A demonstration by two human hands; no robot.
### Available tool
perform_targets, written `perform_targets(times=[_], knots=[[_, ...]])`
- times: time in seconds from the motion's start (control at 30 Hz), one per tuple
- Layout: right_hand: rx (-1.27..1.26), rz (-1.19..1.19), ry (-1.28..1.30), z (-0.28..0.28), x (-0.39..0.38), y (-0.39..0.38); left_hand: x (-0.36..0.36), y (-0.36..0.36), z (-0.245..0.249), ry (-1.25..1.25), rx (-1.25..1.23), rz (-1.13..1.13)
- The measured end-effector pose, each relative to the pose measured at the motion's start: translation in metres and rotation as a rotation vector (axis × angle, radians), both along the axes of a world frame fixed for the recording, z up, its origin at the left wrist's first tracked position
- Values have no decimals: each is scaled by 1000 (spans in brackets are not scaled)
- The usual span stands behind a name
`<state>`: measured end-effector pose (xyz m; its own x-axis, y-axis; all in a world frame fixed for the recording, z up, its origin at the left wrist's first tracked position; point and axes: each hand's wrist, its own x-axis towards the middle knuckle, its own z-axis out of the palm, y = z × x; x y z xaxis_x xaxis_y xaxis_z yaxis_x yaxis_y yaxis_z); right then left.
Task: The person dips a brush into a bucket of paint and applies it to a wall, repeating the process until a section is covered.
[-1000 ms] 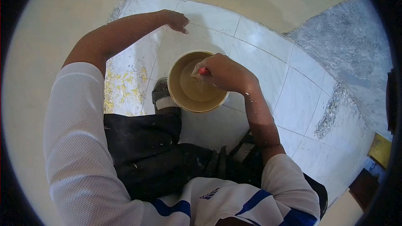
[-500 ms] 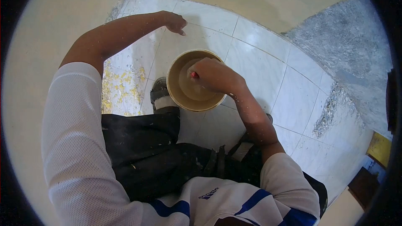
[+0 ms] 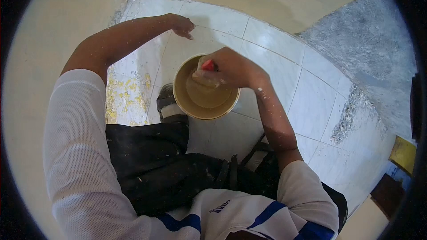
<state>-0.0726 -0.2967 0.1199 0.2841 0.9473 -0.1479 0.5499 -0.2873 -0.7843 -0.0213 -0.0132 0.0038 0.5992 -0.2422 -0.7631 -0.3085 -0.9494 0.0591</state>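
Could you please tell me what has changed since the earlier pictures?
Since half a second ago, the right hand has moved toward the far rim of the bucket and appears raised, showing more of the red object it grips. Nothing was taken up or let go. The left hand stays stretched out over the floor; the bucket stays beside the shoe.

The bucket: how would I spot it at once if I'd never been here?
Start with the pale tiled floor, then find the dark shoe left of the picture's middle. The bucket is just right of that shoe, below the right hand. Unlike its neighbours, it is tan, round and open-topped.
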Motion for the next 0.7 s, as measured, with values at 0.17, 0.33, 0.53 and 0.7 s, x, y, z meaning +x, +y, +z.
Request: perform_targets(times=[0.17, 0.33, 0.53, 0.7], knots=[[135, -144, 160, 5, 21, -19, 3, -2, -2, -3, -17, -29], [179, -23, 83, -7, 18, -21, 4, 0, -11, -13, -25, -63], [49, -73, 216, 0, 6, -17, 5, 2, -12, -24, -48, -49], [107, 8, 183, -7, 7, -17, 5, 11, -27, 54, 26, -73]])
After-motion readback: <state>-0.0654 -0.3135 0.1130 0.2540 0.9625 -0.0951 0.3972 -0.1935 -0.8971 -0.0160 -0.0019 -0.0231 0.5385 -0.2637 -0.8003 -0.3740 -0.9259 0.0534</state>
